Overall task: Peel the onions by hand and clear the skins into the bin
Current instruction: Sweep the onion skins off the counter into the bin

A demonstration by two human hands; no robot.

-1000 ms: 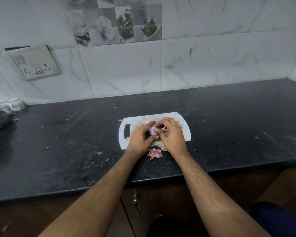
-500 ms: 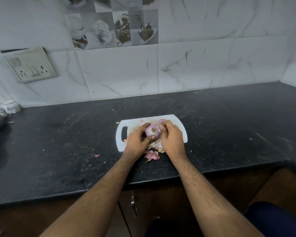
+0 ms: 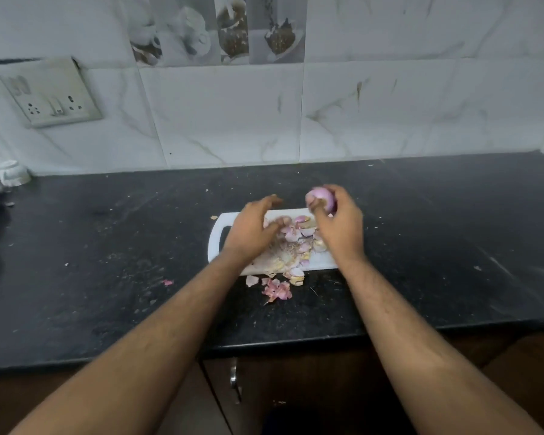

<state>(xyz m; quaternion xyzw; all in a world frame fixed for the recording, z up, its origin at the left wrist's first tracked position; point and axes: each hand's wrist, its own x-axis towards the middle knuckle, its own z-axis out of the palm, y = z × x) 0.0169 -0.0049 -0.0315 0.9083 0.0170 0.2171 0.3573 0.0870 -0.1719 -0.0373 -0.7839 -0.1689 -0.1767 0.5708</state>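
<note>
A small purple onion [image 3: 321,196] is held in my right hand [image 3: 336,227], raised above the far right part of the white cutting board [image 3: 215,237]. My left hand [image 3: 252,230] hovers over the board's left half, fingers spread, holding nothing that I can see. Pink and pale onion skins [image 3: 299,240] lie heaped on the board between my hands. More skins [image 3: 277,288] have spilled onto the black counter [image 3: 107,246] just in front of the board. No bin is in view.
A single pink skin scrap [image 3: 167,281] lies on the counter to the left. White cups [image 3: 8,174] stand at the far left by the tiled wall. A switch panel [image 3: 49,95] is on the wall. A cabinet handle [image 3: 234,383] shows below the counter edge.
Both hands were together on the onion over the board. They have parted: the right hand keeps the onion and has lifted it to the right, the left hand has let go and opened.
</note>
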